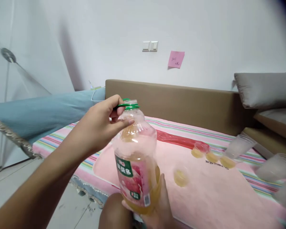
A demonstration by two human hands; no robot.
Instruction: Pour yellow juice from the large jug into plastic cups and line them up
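A large clear plastic bottle (135, 159) with a pink and green label is partly filled with yellow juice. Its mouth, ringed in green, appears uncapped. My left hand (102, 127) grips the neck just below the ring. My right hand (157, 206) cups the bottle's base from underneath and holds it slightly tilted above the near edge of the bed. Several small clear cups (181, 177) holding yellow juice stand on the pink blanket to the right of the bottle.
A bed with a pink striped blanket (205, 197) and a brown headboard (181, 101) fills the right side. Stacks of empty clear cups (240, 146) lie on it at the right. A blue pillow (50, 108) lies at the left. Tiled floor (69, 210) lies below.
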